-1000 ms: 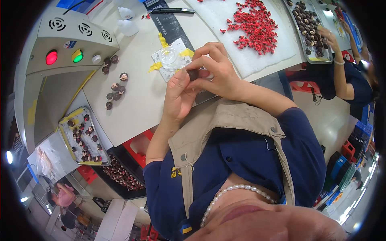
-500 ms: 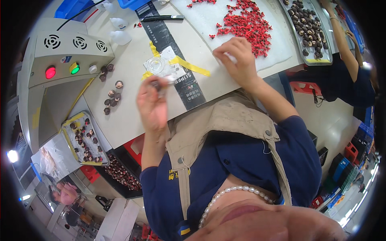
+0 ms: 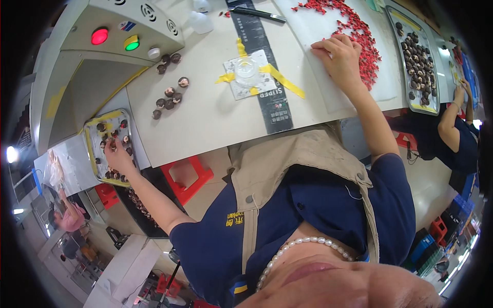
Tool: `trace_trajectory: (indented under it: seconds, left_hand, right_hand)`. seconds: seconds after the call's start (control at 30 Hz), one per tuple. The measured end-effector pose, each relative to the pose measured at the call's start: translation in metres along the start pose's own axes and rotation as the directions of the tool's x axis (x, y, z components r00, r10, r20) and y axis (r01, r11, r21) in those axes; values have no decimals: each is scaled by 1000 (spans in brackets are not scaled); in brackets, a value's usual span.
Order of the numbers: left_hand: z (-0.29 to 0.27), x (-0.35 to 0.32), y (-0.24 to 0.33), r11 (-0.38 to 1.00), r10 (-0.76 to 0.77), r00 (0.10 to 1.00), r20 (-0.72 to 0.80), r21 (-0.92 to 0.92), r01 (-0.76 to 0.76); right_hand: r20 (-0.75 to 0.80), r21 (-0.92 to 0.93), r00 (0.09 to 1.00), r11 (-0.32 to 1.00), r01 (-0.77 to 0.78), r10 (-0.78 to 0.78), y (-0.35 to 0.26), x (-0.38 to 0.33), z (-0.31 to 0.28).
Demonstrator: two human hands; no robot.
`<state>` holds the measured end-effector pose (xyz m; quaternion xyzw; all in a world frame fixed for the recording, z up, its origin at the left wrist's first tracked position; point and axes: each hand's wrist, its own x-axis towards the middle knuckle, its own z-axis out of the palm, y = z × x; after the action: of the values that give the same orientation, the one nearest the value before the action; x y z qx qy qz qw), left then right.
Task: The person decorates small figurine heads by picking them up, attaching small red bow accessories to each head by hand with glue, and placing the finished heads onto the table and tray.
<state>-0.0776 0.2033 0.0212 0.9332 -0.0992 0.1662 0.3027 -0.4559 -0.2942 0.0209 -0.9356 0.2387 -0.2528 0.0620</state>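
Observation:
My left hand [image 3: 119,158] reaches into a metal tray [image 3: 134,134] at the left. Its fingers are closed round a small doll head [image 3: 113,146], dark brown with a pale patch, mostly hidden by them. More such heads lie around it in the tray. My right hand [image 3: 340,61] hovers at the white sheet's [image 3: 334,97] left part, beside a spread of small red pieces [image 3: 365,61]. Its fingers are bent and pressed together; what they hold, if anything, is hidden. Between my hands, a clear round dish [image 3: 247,71] sits on a white square plate [image 3: 238,92] with yellow tape.
Several loose doll heads [image 3: 170,92] lie beside a grey machine [image 3: 77,31] with red and green lights. A black-handled cutter [image 3: 259,14] and white bottles [image 3: 201,22] stand further back. Another tray of heads [image 3: 422,109] is at the right, near another person's arm [image 3: 452,120].
My left hand has gone from beside the clear dish down and left to the tray, carrying the doll head. The view has shifted, and my right hand is nearer the red pieces.

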Motion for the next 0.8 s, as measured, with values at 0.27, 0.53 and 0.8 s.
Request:
trace_trajectory:
  seconds: [0.27, 0.53, 0.8]
  left_hand:
    - [73, -1, 125, 933, 359, 911, 202, -114, -343]
    - [111, -4, 177, 829, 551, 738, 388, -157, -537]
    - [58, -97, 212, 574, 327, 798, 506, -777, 257]
  right_hand:
    - [-32, -169, 999, 986, -8, 2, 0, 6, 10]
    - [-21, -152, 996, 984, -92, 90, -2, 5, 9]
    - [236, 606, 933, 709, -360, 271, -39, 22, -16]
